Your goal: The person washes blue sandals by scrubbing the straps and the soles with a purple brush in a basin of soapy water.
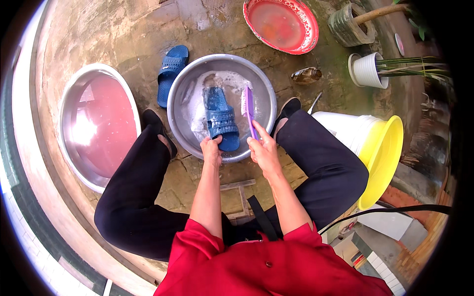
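The blue slipper (222,120) is inside the round metal basin (263,91), a little left of its middle, with its near end close to the basin's near edge and its far end pointing toward the far edge. The fingers of my left hand (212,149) are closed on that near end, at its left corner; I cannot tell whether the sole rests on the basin's bottom. The fingers of my right hand (263,150) are wrapped around the handle of a purple brush (250,109), which stands nearly lengthwise toward the basin's right edge. Its white bristles face the slipper, just beside it and apart from it. White suds (236,80) spread over the water around both, thickest toward the far edge.

Outside the basin, a second blue slipper (171,76) lies on the floor (133,49), just beyond the basin's far left edge. My dark shoes flank the basin, one by its left edge and one by its right. Farther left on the floor is an oval metal basin (64,118) of pinkish water. Beyond my basin's far right edge sit a red patterned basin (310,37) with cloudy water and a brown object (307,75). Near my right knee, a yellow basin (381,163) tilts against a white bucket (335,124).
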Available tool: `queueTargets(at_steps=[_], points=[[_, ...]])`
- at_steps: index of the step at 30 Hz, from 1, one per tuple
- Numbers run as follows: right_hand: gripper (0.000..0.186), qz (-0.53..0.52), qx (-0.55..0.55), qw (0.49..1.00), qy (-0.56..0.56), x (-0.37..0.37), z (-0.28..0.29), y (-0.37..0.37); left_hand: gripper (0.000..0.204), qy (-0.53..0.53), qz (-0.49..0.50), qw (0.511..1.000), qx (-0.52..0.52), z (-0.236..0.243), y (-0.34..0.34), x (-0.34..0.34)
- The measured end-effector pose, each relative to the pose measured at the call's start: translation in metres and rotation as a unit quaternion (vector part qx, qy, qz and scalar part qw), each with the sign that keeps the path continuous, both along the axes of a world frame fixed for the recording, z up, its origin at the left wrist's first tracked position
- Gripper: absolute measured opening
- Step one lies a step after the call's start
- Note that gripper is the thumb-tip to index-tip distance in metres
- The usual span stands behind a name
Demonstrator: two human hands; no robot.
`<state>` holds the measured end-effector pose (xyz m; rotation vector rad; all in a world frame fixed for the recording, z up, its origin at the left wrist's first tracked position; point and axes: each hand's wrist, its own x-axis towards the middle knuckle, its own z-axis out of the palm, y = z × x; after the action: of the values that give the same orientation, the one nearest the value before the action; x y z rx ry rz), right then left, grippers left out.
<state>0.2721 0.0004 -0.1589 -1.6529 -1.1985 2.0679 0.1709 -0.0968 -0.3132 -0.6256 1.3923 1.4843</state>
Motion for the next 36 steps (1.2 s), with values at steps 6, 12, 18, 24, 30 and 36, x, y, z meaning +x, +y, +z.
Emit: queueTargets(at_steps=[6,12,18,24,30,36], points=[[0.051,0.113,0.101,0.986,-0.071,0.005,-0.024,-0.003,0.018,0.068,-0.035,0.997,-0.030,0.001,-0.017,0.004],[0.050,0.204,0.146,0.965,-0.082,-0.004,-0.044,0.004,0.018,0.086,-0.053,0.994,-0.030,0.014,-0.011,0.009],[0.046,0.249,0.149,0.949,-0.128,-0.039,-0.069,0.016,0.020,0.140,-0.067,0.983,-0.096,-0.003,-0.011,0.018],[0.048,0.382,0.165,0.858,-0.301,-0.072,-0.083,0.027,0.018,0.174,-0.072,0.975,-0.121,-0.002,-0.006,0.026],[0.049,0.388,0.171,0.852,-0.306,-0.082,-0.093,0.035,0.023,0.104,-0.037,0.989,-0.102,0.002,-0.003,0.025],[0.048,0.418,0.117,0.862,-0.264,-0.040,-0.056,0.027,0.020,0.126,-0.046,0.983,-0.124,-0.007,-0.007,0.023]])
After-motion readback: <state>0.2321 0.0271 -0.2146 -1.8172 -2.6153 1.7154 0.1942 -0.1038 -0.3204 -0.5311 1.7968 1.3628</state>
